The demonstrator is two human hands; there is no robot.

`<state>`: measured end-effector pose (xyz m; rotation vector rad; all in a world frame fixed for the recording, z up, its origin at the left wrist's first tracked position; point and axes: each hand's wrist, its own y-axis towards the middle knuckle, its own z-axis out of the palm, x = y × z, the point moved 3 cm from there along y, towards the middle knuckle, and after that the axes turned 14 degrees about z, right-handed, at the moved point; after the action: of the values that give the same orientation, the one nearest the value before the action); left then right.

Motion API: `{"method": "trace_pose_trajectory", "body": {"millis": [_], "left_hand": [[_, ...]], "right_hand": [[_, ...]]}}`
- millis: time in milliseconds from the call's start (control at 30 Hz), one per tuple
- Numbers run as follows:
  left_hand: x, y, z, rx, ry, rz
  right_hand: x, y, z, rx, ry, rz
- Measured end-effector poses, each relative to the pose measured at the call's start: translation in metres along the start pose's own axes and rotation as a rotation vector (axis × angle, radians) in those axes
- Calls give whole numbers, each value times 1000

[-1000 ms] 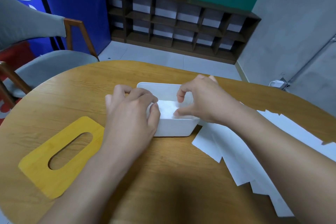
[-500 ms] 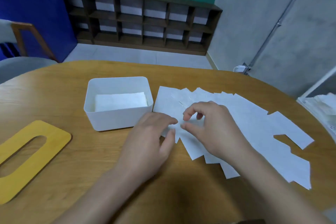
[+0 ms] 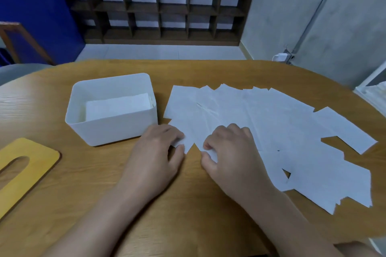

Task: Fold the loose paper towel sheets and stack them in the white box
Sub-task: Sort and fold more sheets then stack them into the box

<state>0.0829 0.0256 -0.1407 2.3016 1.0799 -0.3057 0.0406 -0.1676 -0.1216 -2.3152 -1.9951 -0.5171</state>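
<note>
table (image 3: 104,183): wooden | loose paper towel sheets (image 3: 271,123): fanned out right of box | white box (image 3: 112,129): folded stack (image 3: 117,108) inside | left hand (image 3: 155,158): pinches nearest sheet's corner | right hand (image 3: 231,152): pinches its other corner | writing: none legible

Dark cubby shelf (image 3: 163,8), grey wall (image 3: 292,16)

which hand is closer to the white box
Left. The left hand lies just off the box's near right corner, on a sheet's edge. The right hand is further right, on the sheets.
</note>
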Motion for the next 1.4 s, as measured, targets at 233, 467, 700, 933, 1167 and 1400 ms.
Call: {"method": "trace_pose_trajectory", "body": {"millis": [233,467,700,933,1167,1400], "left_hand": [[-2,-2,1,-21,-51,47],[-17,-7,-24,-161,-119,204],[-17,-14,-43,-168,-441,-82],[-12,-25,-44,99,-387,-224],[-5,-26,-43,269,-120,-135],[1,-12,-29,90,-53,-11]], "right_hand": [[-6,-6,-5,-14,185,-85],[-10,-9,-30,317,709,-13],[-6,-15,-43,385,989,128],[-11,-15,-14,353,591,98],[-7,-17,-3,233,233,-122],[-11,-16,7,238,333,-121]]}}
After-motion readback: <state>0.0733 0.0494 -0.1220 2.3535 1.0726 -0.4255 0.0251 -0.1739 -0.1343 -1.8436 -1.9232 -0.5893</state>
